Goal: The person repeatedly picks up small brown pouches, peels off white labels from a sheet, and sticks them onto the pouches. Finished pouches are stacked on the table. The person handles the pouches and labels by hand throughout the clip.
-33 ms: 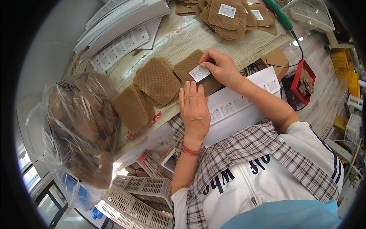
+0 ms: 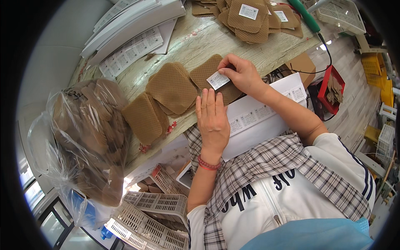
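A brown textured pad (image 2: 203, 71) with rounded corners lies near the front edge of the table. On it is a small white printed label (image 2: 216, 81), whose upper right edge my right hand (image 2: 246, 78) pinches between thumb and forefinger. Whether the label is fully stuck down I cannot tell. My left hand (image 2: 213, 121) lies flat with its fingers stretched out, the fingertips on the pad's near edge just below the label. Beneath and beside my hands rests a white sheet (image 2: 266, 117) with a row of labels. Unlabelled pads (image 2: 170, 88) are stacked to the left.
A clear plastic bag (image 2: 89, 125) full of brown pieces stands at the left. Stacked paper and label sheets (image 2: 131, 46) lie at the far left, labelled pads (image 2: 249, 25) at the back. A green-handled tool (image 2: 306, 16) trails a cord at right, near a red box (image 2: 327, 98). Plastic crates (image 2: 156, 204) sit below.
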`<state>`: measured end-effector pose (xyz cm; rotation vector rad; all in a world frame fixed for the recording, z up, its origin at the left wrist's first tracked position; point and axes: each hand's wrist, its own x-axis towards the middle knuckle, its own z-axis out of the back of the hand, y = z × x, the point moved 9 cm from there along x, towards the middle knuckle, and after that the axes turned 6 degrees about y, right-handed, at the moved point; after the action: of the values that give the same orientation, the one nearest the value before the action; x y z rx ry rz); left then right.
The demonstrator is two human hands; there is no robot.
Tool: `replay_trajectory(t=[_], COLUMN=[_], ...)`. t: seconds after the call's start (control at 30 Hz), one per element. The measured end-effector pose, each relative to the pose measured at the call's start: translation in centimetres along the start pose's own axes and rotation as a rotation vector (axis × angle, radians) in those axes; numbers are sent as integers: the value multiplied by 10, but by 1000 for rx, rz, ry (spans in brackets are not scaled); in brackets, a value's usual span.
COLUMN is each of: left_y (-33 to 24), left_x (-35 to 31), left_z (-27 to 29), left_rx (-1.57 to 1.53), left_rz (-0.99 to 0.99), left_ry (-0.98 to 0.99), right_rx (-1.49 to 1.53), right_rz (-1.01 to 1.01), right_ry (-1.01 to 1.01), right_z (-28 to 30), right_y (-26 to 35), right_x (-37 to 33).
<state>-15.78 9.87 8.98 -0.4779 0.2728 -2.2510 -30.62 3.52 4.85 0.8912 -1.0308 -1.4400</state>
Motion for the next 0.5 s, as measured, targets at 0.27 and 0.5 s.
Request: replay_trajectory(t=[0.27, 0.5], left_y=[-2, -2], left_x=[-1, -1], left_z=[1, 1], left_rx=[-11, -19], left_rz=[1, 0], left_ry=[-3, -10], right_rx=[7, -2], right_rz=[-1, 30], right_ry=[-17, -31], right_z=[1, 1], right_y=[1, 4], right_x=[-3, -5])
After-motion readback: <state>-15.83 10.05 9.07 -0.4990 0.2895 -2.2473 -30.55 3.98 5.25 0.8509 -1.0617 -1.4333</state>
